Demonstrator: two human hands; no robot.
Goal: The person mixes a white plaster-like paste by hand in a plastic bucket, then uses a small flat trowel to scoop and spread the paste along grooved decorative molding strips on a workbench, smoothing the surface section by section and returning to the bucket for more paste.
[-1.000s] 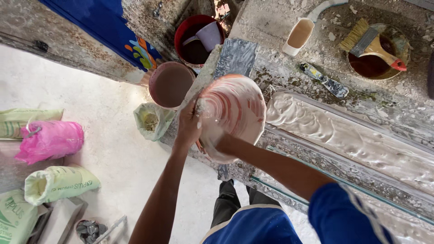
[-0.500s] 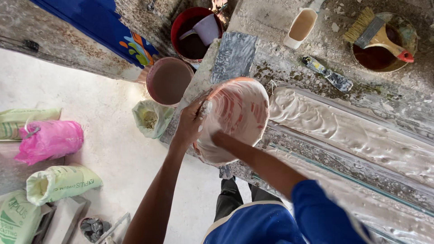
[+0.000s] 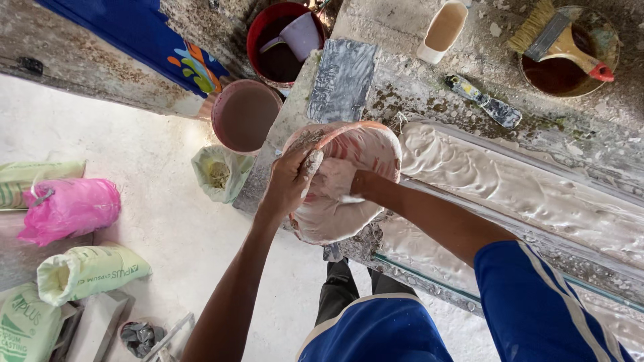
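A pink plastic bowl point(image 3: 376, 144) coated in white plaster sits tilted at the edge of a workbench. My left hand point(image 3: 290, 179) grips its near rim, fingers smeared white. My right hand point(image 3: 335, 189) is down inside the bowl, buried in the wet plaster. To the right of the bowl lies a long mould point(image 3: 523, 194) filled with rippled white plaster.
On the bench point(image 3: 483, 60) lie a steel trowel point(image 3: 342, 80), a scraper point(image 3: 484, 102), a white scoop point(image 3: 443, 28) and a brush across a brown bowl point(image 3: 560, 50). Two buckets point(image 3: 245, 115) stand on the floor to the left, with a small open bag point(image 3: 218, 174), a pink bag point(image 3: 70, 208) and green sacks point(image 3: 90, 271).
The bowl has tipped further toward me and my right hand has gone deeper into the plaster. My left hand keeps its hold on the rim.
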